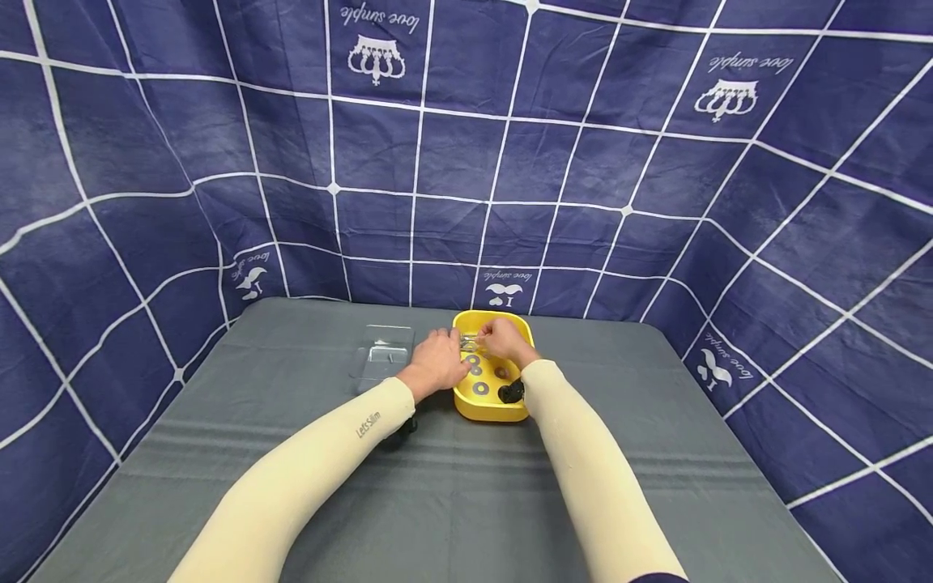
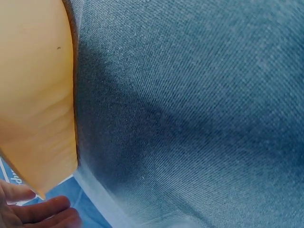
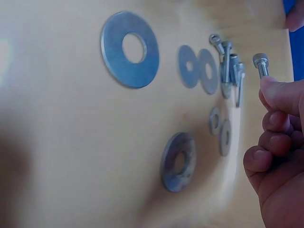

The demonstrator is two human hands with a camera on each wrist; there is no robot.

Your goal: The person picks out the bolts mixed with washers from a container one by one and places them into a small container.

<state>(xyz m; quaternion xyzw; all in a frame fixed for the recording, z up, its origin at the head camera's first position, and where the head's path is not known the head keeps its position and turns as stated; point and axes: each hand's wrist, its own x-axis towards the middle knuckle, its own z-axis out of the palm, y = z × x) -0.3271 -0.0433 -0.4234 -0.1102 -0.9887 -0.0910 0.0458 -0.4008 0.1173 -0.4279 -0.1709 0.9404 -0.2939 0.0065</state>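
Note:
My right hand (image 1: pixel 503 338) is inside the yellow plastic bin (image 1: pixel 492 411), over its far part. Between thumb and finger it pinches a socket head bolt (image 3: pixel 261 61), with the knurled head sticking up past the thumb. Several more bolts (image 3: pixel 231 71) lie in a cluster at that end of the bin. Flat washers of different sizes, among them a large washer (image 3: pixel 151 57), are spread over the bin floor. My left hand (image 1: pixel 440 362) holds the bin's left rim, thumb and fingers on either side of the wall.
Left of the bin, a clear plastic box (image 1: pixel 370 372) stands on the grey cloth-covered table (image 1: pixel 452 502), with a small metal piece (image 1: pixel 389 358) in it. A blue checked curtain (image 1: pixel 466 146) encloses the back and sides.

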